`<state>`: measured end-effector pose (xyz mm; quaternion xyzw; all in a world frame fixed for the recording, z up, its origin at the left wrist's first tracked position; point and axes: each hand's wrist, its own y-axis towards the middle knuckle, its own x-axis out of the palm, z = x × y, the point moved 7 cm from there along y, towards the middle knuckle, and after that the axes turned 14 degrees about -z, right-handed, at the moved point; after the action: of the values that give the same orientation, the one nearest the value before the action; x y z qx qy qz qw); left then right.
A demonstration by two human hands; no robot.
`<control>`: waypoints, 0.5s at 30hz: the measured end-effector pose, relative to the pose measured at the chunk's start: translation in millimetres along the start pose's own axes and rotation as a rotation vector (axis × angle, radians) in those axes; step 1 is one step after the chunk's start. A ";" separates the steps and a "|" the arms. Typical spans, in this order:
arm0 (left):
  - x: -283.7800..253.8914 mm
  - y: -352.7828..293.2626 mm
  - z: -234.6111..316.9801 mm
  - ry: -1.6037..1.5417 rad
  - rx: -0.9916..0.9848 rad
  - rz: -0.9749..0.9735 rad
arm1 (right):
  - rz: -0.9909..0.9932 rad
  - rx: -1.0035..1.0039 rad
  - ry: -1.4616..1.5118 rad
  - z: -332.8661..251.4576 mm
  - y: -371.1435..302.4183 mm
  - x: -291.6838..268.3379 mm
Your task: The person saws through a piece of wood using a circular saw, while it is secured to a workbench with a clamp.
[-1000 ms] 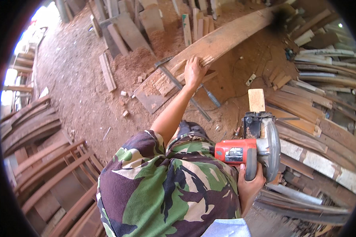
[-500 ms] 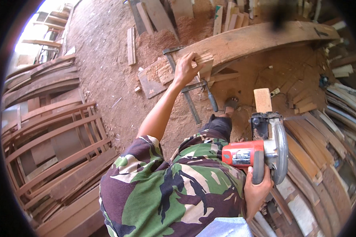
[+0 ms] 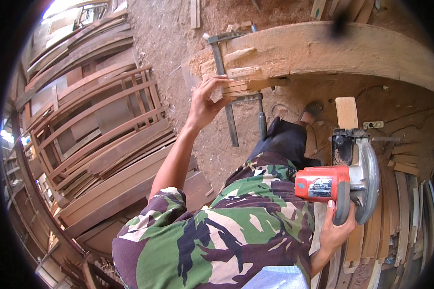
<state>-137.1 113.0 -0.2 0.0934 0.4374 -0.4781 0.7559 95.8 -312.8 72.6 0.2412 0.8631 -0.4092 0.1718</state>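
Observation:
A red circular saw with a grey blade guard is in my right hand, the fingers wrapped round its rear handle. A pale wooden block sticks out from its front. My left hand is at the near side of a long curved plank. Its fingers and thumb lie about the end of a small layered wood piece at the plank's edge. A dark bar clamp crosses the plank's rough, splintered left end, its grey handle hanging below.
Stacked planks and a slatted wooden frame lie on the left. More long boards are piled at the lower right. A socket strip and cables lie on the dirt floor near my foot.
The view has shifted, with the plank now larger and higher. My left hand has moved from on top of the wood piece to its left end. The saw stays in my right hand.

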 end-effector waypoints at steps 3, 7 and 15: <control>7.7 5.2 5.4 0.007 -0.021 0.000 | -0.081 -0.044 0.039 -7.0 25.1 -18.5; 11.6 5.4 6.8 0.015 -0.084 0.016 | -0.146 -0.090 0.048 -8.1 50.0 -28.7; 24.9 -19.0 33.4 0.406 -0.281 0.273 | -0.235 -0.211 0.011 -10.4 87.6 -62.9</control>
<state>-129.3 68.4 6.4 0.1395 0.6251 -0.2778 0.7160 195.4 -273.9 55.4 0.1215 0.9245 -0.3321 0.1424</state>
